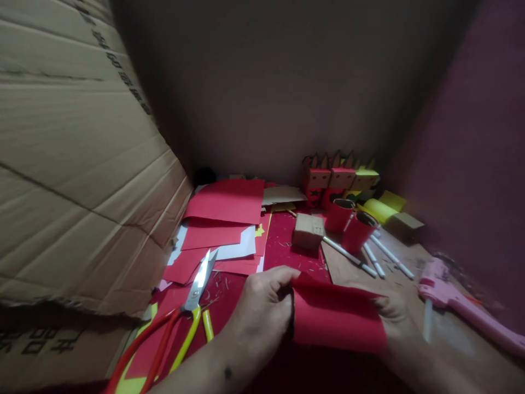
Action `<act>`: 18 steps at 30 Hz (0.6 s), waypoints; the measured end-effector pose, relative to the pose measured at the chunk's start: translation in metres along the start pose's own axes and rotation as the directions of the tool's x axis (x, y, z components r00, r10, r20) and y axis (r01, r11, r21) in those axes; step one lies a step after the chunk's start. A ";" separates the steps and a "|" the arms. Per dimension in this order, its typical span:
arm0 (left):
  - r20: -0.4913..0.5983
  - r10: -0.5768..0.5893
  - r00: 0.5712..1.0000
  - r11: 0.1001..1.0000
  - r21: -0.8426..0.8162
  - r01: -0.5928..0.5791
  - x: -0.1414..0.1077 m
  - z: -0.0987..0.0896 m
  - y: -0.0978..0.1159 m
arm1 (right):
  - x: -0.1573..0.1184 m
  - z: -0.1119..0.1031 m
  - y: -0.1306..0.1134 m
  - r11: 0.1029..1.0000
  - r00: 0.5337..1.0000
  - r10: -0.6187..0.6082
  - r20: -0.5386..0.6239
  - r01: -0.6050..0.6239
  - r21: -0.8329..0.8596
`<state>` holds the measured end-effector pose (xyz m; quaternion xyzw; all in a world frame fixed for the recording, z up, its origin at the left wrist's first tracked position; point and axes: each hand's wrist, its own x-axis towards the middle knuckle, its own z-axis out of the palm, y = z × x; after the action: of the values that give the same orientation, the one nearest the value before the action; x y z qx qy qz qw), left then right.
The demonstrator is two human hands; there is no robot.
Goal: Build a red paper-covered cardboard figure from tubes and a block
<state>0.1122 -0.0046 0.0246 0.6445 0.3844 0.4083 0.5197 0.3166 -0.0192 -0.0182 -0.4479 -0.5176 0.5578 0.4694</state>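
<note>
A piece of red paper [340, 320] is curled into a tube, with a loose flap standing along its top edge. My left hand [268, 303] is closed on the tube's left end, thumb at the rim. At the right end, my right hand [396, 320] grips the paper near the flap's corner. A dark brownish edge shows inside the left end; whether a cardboard core lies within is hard to tell. Left of my left forearm lie open scissors [194, 301] with red and yellow handles. Two red-covered tubes [359, 232] stand beyond my hands.
Red and white paper sheets [223, 202] pile at the back left. A small cardboard box [308, 231], white markers [348, 256] and a pink glue gun [437, 282] lie around. Several eared box figures [342, 178] line the wall. A large cardboard panel [82, 164] rises at left.
</note>
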 end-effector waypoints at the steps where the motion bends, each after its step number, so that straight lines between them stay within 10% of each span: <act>1: -0.002 -0.018 1.000 1.000 0.002 0.019 0.001 0.000 -0.002 | 0.001 0.000 0.000 0.997 0.999 0.034 0.028 -0.036 0.069; 6: -0.051 0.077 0.996 0.987 0.146 -0.069 0.000 -0.002 -0.013 | 0.003 0.018 -0.012 0.933 0.993 0.044 0.106 -0.079 0.351; 18: -0.018 0.191 0.981 0.971 0.151 -0.186 0.000 -0.002 -0.012 | -0.003 0.029 -0.033 0.965 0.995 0.035 0.088 -0.056 0.256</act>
<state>0.1099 -0.0016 0.0130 0.7084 0.3592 0.4362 0.4229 0.2908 -0.0259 0.0162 -0.3712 -0.4493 0.6492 0.4888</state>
